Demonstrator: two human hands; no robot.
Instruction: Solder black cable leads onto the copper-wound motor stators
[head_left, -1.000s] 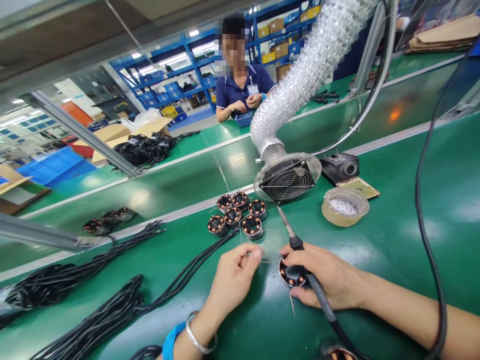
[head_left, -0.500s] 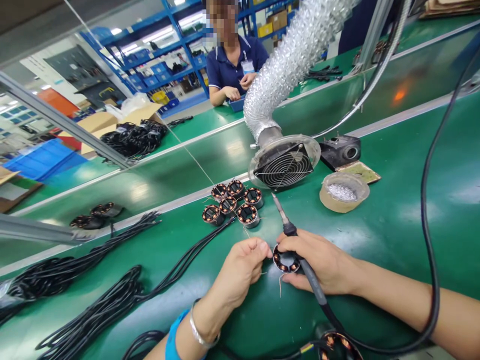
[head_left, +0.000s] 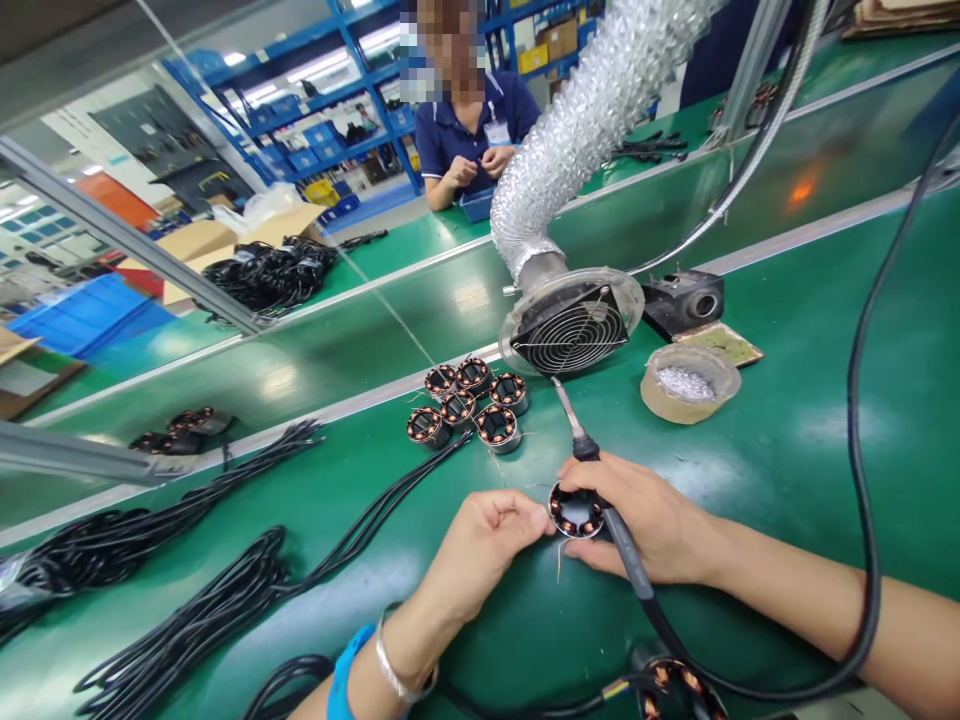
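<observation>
My right hand [head_left: 652, 520] grips a copper-wound ring [head_left: 576, 512] between thumb and fingers, and also holds a soldering iron [head_left: 626, 555] whose tip points up toward a round fan. My left hand [head_left: 499, 545] is pinched at the ring's left edge; whatever lies between its fingertips is too small to make out. A thin loose wire hangs below the ring. Several similar wound rings [head_left: 499, 428] stand together on the green bench, beyond my left hand.
A fan [head_left: 574, 335] on a silver duct [head_left: 555, 150] stands ahead. Right of it are a round tub [head_left: 690, 385] and a black holder [head_left: 682, 303]. Black cables [head_left: 202, 620] lie at left; another wound ring [head_left: 679, 690] is near the front edge. A person [head_left: 472, 140] sits opposite.
My left fingertips have shifted slightly right and down, along the ring's edge. The ring in my right hand is tilted a little differently. Across the bench, the person's hands have moved.
</observation>
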